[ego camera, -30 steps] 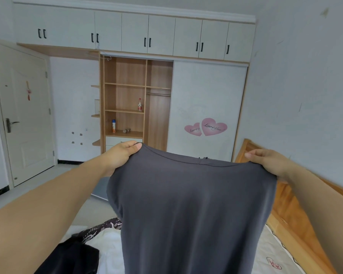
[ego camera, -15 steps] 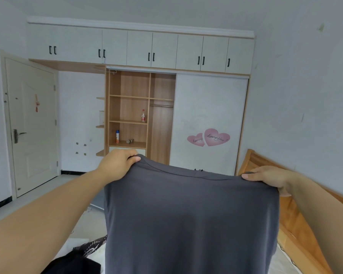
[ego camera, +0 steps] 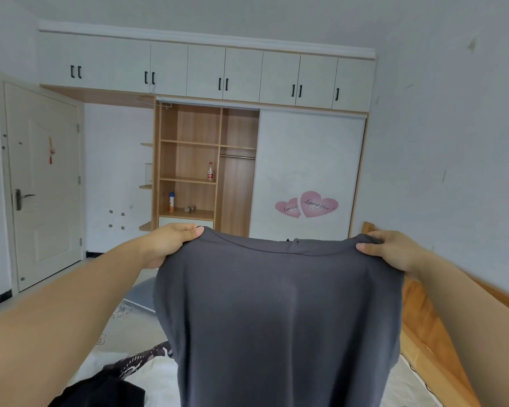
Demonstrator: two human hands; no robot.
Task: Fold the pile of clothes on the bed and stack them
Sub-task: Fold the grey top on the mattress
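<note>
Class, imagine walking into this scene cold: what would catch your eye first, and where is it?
First, the dark grey garment held up in the centre, its top corners pinched by the left hand and right hand. Behind it, two pink heart stickers mark the white wardrobe door. Darker clothes lie bottom left on the bed.

Both arms reach forward, the left hand (ego camera: 171,243) and right hand (ego camera: 394,251) each pinching cloth, held level and apart.

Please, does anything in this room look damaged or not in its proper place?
Little stands out. The right wall carries a few dark scuff marks, and the wardrobe stands open, nearly bare. Both hands, left hand and right hand, hold the grey garment evenly.
</note>
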